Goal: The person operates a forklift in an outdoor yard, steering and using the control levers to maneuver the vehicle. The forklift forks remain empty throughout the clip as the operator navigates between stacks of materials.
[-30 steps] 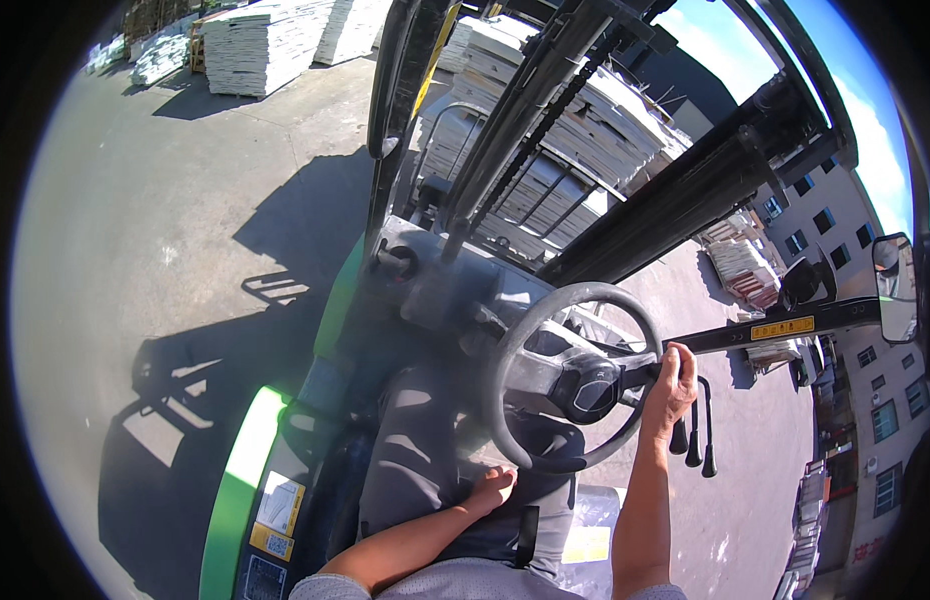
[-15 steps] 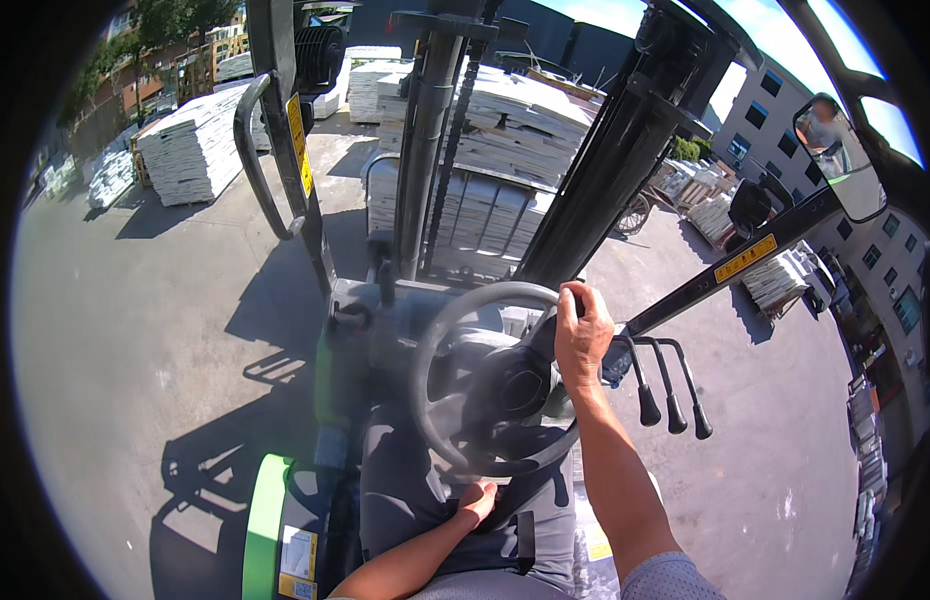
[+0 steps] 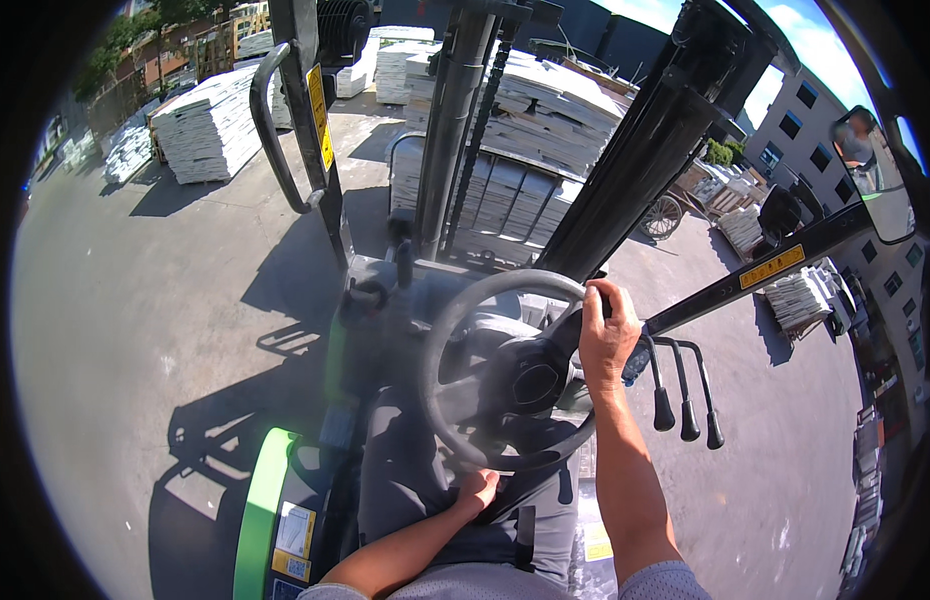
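My right hand (image 3: 611, 338) is closed at the upper right of a black steering wheel (image 3: 440, 345), its fingers wrapped at the rim. In my lap, below the wheel, lies my left hand (image 3: 478, 488); its fingers are mostly hidden, and I cannot tell whether they are curled. Several black-knobbed control levers (image 3: 689, 420) stand just right of my right forearm, untouched. Ahead rises the dark mast (image 3: 625, 150) of the forklift I sit in. Behind its uprights, pale slabs (image 3: 545, 115) are stacked high, partly hidden by the mast and a metal rack frame.
More pale slab stacks (image 3: 210, 125) stand at the far left, and a loaded cart (image 3: 800, 300) at the right. A spoked wheel (image 3: 663, 216) shows beyond the mast. A grab handle (image 3: 268, 130) and a mirror (image 3: 873, 175) flank the cab; a green fender (image 3: 260, 510) is at lower left.
The whole view has shifted a little, so the mast, wheel and levers appear farther right. My right hand keeps its place on the wheel, and my left hand remains in my lap.
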The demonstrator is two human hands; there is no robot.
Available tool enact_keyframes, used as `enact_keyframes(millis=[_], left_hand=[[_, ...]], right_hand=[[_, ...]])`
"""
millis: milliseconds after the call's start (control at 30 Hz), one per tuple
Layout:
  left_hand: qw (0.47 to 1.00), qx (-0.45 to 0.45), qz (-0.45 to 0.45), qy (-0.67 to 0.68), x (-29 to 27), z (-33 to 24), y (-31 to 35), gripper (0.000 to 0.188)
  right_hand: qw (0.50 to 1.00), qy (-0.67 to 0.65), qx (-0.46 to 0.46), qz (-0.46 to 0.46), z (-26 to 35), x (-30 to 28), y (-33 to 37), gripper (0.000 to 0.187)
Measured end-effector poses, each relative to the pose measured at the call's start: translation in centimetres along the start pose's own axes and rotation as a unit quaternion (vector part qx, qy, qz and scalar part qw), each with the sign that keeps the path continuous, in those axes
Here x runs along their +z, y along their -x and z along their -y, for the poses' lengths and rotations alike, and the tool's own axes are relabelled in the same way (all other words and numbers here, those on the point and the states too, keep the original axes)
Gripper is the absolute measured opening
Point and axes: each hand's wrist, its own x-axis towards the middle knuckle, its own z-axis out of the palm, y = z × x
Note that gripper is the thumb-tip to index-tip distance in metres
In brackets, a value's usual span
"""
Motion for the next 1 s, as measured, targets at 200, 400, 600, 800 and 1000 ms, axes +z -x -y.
enact_keyframes(millis=[200,400,600,800,1000], left_hand=[[0.970,0.021,0.045,0.236,-0.9,0.6,0.5,0.039],[0.944,0.059,0.011,0.323,-5.6,-2.6,-0.3,0.034],[0.806,0.091,-0.169,0.560,-16.3,-10.6,-1.9,0.029],[0.843,0.170,-0.226,0.458,-24.8,-16.3,-2.2,0.057],[0.901,0.255,-0.305,0.175,-25.7,-21.1,-2.9,0.044]], right_hand=[[1.000,-0.005,-0.011,0.009,-0.8,-0.7,0.0,0.009],[0.999,-0.005,-0.042,0.010,-1.2,-1.3,-0.1,0.009],[0.999,-0.010,-0.040,0.016,-1.3,-1.4,-0.3,0.010],[0.999,-0.010,-0.047,0.015,-1.5,-1.5,-0.4,0.011],[0.998,-0.016,-0.058,0.008,-1.5,-1.4,-0.7,0.011]])
